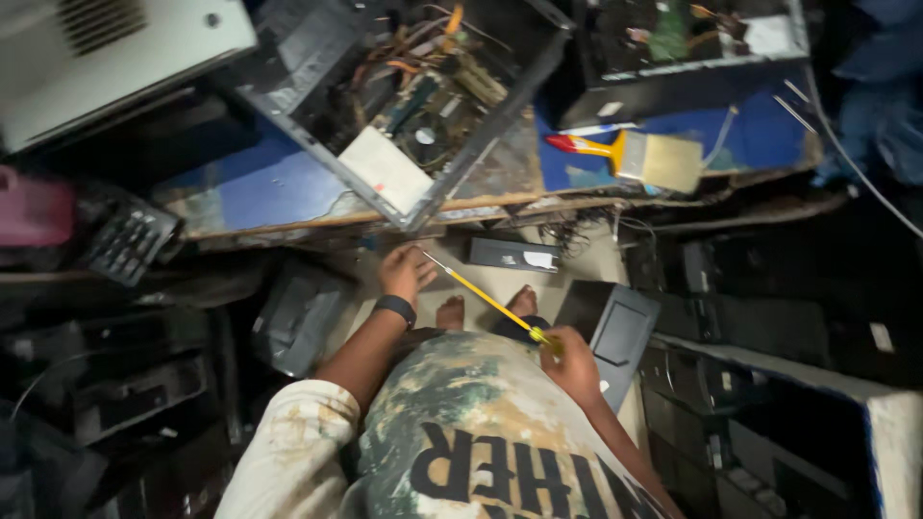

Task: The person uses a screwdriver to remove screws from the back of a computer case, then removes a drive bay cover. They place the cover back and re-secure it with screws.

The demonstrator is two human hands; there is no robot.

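My right hand point(575, 362) grips the yellow handle of a long screwdriver point(486, 299) close to my chest. Its thin shaft slants up and left, and the tip reaches my left hand point(404, 272). That hand, with a dark band on its wrist, hangs just below the bench edge with the fingers loosely curled at the tip. Above it an opened computer case point(423, 106) lies on the worn blue bench point(260, 192), showing boards and wires. My bare feet point(486, 309) show on the floor below.
A wide paintbrush point(644, 157) with a yellow and red handle lies on the bench at right. A second open case point(692, 43) stands behind it. Dark drives and casings point(615, 332) litter the floor. A beige unit point(106, 58) sits top left, a keypad point(130, 240) at left.
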